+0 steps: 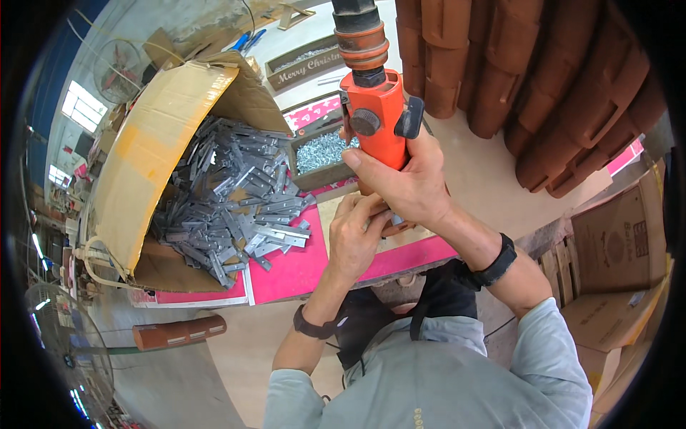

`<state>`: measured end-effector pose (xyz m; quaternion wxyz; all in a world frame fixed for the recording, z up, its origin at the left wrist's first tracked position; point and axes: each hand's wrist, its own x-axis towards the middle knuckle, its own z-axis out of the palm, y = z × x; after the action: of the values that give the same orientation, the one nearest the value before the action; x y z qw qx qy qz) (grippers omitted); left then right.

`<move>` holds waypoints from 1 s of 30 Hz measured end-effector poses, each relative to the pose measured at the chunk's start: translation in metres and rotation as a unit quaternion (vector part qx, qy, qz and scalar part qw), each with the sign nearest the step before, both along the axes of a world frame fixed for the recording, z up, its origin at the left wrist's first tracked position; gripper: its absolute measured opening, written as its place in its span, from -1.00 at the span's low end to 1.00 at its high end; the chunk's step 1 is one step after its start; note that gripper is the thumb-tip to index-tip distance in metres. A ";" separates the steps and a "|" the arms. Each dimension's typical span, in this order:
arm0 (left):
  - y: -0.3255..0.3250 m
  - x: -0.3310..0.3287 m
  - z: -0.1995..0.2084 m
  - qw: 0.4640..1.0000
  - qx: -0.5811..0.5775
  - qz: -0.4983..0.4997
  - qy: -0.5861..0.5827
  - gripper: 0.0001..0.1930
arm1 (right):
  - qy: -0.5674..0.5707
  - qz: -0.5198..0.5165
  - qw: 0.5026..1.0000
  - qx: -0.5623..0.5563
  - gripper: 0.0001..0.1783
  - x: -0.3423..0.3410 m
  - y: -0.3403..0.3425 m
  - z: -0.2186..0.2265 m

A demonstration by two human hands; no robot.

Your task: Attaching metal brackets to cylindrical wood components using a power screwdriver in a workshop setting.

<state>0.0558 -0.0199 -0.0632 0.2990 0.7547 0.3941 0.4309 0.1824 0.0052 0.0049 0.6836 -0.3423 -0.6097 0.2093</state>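
Note:
My right hand (416, 182) is wrapped round the body of an orange power driver (382, 107), held upright over the table, with a black knob on its side. The driver's lower end is hidden by my hands. Just below and to the left, the bent fingers of my left hand (355, 232) are pinched together at the working spot. A small grey metal piece (396, 219) and a bit of brown material show beside the fingertips. What the left fingers grip is mostly covered.
A tipped cardboard box (161, 154) spills grey metal brackets (243, 196) onto the pink table cover (286, 275). Small screws (321, 154) fill a wooden tray behind my hands. Brown ribbed tubular pieces (529, 79) stand stacked at right. Cartons (618, 239) sit lower right.

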 end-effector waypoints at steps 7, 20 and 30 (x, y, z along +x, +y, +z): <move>-0.001 0.002 -0.001 0.999 0.035 0.006 -0.012 -0.76 | -0.015 -0.004 1.000 0.004 -0.54 0.000 -0.003 0.002; -0.001 0.004 -0.002 0.998 0.062 0.013 -0.019 -0.74 | -0.014 -0.012 1.000 0.018 -0.50 0.000 -0.001 0.000; -0.001 0.003 -0.001 0.996 0.089 0.022 0.005 -0.77 | 0.013 0.019 0.998 -0.062 -0.48 0.000 -0.005 -0.005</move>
<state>0.0588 -0.0204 -0.0644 0.2190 0.7717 0.3720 0.4671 0.1821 0.0003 0.0002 0.6647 -0.3698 -0.5931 0.2639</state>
